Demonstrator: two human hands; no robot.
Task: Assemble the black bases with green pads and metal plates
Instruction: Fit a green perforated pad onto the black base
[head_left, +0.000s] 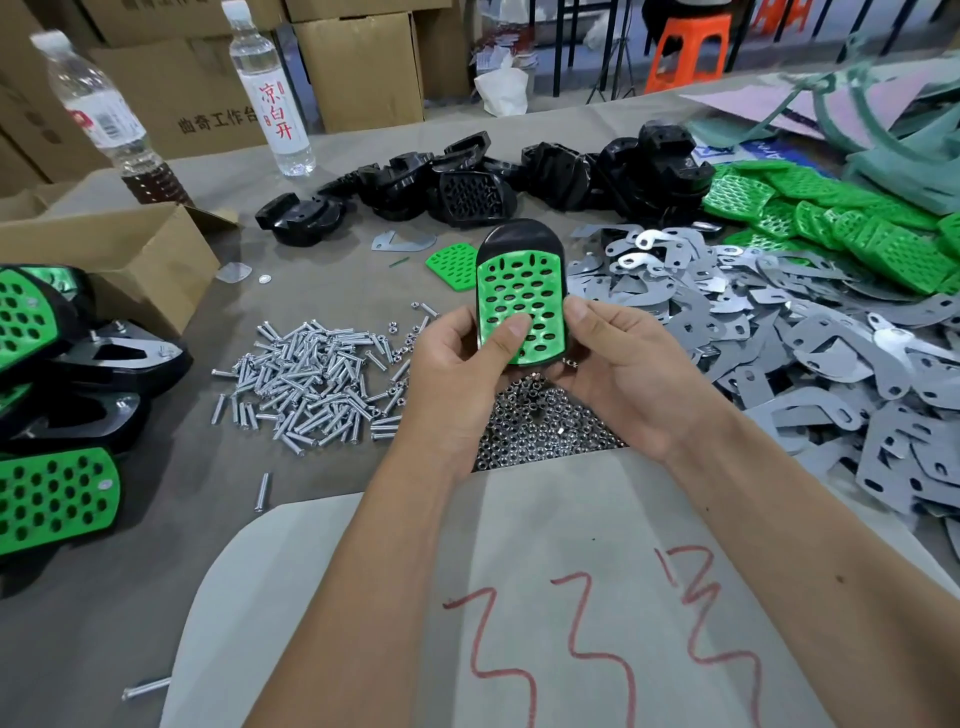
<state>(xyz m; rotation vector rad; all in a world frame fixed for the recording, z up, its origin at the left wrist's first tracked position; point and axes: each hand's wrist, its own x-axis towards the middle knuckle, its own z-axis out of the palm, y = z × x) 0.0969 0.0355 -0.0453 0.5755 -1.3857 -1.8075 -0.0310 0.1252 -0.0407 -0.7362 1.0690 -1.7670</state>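
Roughly midway through 1 unit, going by the bench: black base (519, 244) held upright above the pile of nuts (540, 421), green pad (519, 306) already seated on its face. Left hand (457, 364) curled round the base's left edge, thumb pressing on the lower part of the pad. Right hand (618, 358) cupping the right edge and underside, thumb against the rim. Both hands gripping the same piece, neither free.

No metal plate visible on this unit from this side; back hidden, so cannot tell whether 1 is fitted. No bolt head showing in the pad either, unlike the finished units (52, 499) stacked at the far left, where a small silver head sits in the green. Judged from that: pad placed, plate and fastening probably still to come.

Supplies close by: bolts (311, 379) heaped to the left of the hands, metal plates (779, 332) spread wide to the right, loose green pads (831, 218) behind them, bare black bases (467, 182) piled at the back centre. Plenty of parts left compared with the few finished pieces, so the whole job looks early
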